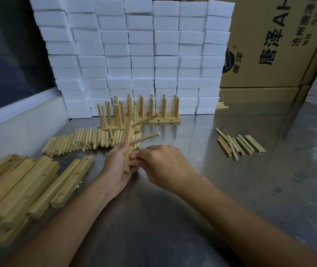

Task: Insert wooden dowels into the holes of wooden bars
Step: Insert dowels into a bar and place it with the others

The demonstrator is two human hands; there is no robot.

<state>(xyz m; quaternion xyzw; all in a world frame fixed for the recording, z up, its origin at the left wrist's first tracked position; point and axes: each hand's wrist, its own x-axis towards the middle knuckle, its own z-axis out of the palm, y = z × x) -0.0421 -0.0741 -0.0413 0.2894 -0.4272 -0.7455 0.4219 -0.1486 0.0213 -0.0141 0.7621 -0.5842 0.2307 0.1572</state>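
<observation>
Two dowels (147, 138) project from bar (129, 149) (upright); left hand (118, 166) grips it; right hand (165, 164) fingers pinch beside it

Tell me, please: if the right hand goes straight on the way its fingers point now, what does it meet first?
The right hand points left at the wooden bar that the left hand holds upright. Its fingertips seem already at the bar's lower part, so it would meet the bar first, though the exact contact is hidden.

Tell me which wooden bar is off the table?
The bar gripped upright in the left hand, two dowels sticking out; all other bars rest on the table.
</observation>
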